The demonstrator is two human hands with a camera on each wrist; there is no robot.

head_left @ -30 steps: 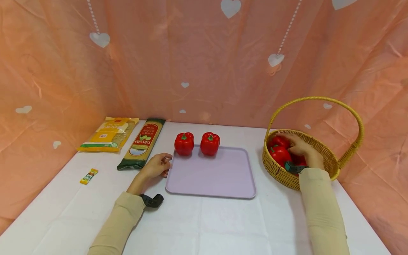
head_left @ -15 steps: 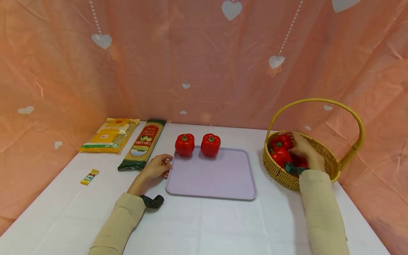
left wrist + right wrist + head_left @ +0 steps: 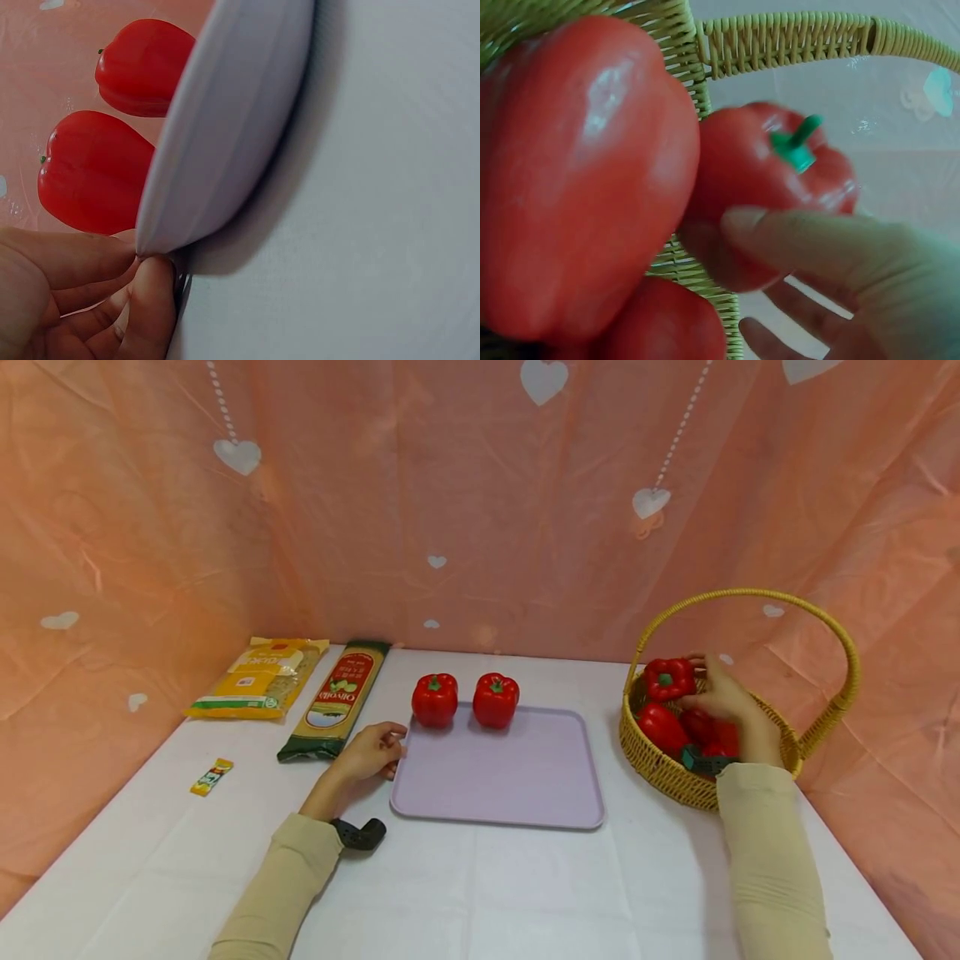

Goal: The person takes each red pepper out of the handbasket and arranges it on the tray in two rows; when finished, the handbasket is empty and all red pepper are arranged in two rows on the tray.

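Lilac tray (image 3: 498, 777) edge left, red pepper (image 3: 670, 679) right at the basket (image 3: 660, 775) rim: hands (image 3: 369, 752) (image 3: 723, 697) pinch both.

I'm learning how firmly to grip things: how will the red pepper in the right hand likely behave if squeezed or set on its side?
The red pepper looks glossy, so it may slip from a light hold. No dent is visible beside the right hand, so it is probably fairly stiff. Its rounded sides suggest it could roll.
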